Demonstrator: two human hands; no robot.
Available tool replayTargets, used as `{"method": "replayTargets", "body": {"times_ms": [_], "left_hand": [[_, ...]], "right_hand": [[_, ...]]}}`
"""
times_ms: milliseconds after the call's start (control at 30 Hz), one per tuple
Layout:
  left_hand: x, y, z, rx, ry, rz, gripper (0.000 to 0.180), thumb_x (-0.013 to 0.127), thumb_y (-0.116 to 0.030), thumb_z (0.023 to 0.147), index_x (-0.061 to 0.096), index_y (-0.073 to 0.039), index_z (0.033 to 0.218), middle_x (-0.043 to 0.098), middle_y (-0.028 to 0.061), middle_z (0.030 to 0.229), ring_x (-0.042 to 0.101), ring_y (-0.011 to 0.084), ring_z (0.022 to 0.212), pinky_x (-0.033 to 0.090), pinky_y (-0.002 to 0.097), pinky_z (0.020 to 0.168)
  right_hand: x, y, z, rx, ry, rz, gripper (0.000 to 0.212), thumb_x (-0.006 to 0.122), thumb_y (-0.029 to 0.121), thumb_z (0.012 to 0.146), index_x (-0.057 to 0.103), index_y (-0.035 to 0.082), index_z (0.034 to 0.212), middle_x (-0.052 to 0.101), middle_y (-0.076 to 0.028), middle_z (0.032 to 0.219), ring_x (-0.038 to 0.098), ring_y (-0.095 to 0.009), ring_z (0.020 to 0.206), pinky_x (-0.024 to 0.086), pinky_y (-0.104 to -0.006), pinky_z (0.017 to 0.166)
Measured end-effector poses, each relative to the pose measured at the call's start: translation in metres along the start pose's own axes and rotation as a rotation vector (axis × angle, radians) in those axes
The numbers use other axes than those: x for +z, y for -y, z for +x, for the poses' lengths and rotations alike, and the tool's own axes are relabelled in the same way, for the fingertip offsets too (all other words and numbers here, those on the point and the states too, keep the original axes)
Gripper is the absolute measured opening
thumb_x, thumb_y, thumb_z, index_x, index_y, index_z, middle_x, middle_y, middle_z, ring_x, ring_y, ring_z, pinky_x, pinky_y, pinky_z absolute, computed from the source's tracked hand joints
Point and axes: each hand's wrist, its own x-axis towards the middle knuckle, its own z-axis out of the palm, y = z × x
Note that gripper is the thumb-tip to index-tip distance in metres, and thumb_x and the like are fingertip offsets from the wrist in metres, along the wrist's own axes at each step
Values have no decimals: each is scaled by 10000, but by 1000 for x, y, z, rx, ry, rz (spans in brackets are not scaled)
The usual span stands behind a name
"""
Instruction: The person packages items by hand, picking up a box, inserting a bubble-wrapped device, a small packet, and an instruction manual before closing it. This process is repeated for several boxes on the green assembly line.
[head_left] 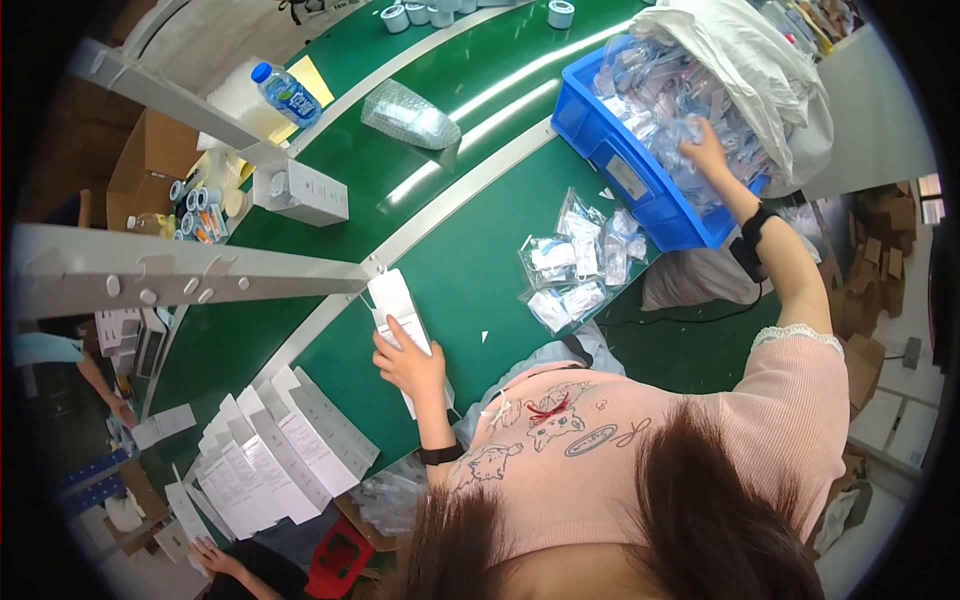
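Observation:
My left hand (410, 360) holds a narrow white cardboard box (393, 294) against the green table, its fingers laid across the top and side. My right hand (706, 152) reaches into a blue plastic bin (667, 211) at the far right. Its fingers are closed on a clear plastic bag (680, 132), whose contents I cannot make out. Many similar bags fill the bin. Between my hands, several clear bags with white items inside (580, 256) lie in a loose group on the table.
A white sack (775, 75) drapes over the bin. Folded white cartons (275, 450) stand in a row at the lower left. A metal post (190, 275) crosses the left side. Beyond the rail lie a bubble-wrapped item (410, 115) and a blue-capped bottle (287, 95). Other people's hands show at far left.

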Motion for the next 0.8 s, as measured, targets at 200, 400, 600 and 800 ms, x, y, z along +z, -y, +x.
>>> {"method": "replayTargets", "body": {"times_ms": [200,400,600,800], "left_hand": [[0,12,-1,-7,12,-54,844,681,-238,612,270,-136,1341,256,205,1308,336,378,1044,343,468,831],[-13,12,-1,5,71,-107,880,712,-399,632,267,-128,1342,296,224,1287,347,385,1058,351,479,830],[-25,33,28,-47,248,-342,867,683,-462,672,267,-97,1340,377,247,1225,376,386,1065,351,475,858],[18,70,40,-32,298,-518,806,650,-410,727,261,-44,1331,391,252,1217,402,395,1069,347,452,906]], "right_hand": [[-64,97,-7,250,-101,821,470,611,58,677,463,27,1122,540,-98,1007,526,-178,901,414,-313,827],[-43,216,-64,-387,-2,397,491,614,25,652,462,43,1119,559,-65,949,541,-195,886,438,-306,788],[89,242,-133,-463,604,-164,495,680,108,606,523,182,1069,448,-188,1162,468,-363,1059,426,-396,844],[125,315,-90,-914,1071,-274,587,701,279,666,468,130,1184,436,-243,1203,459,-386,1083,427,-403,853]]}}
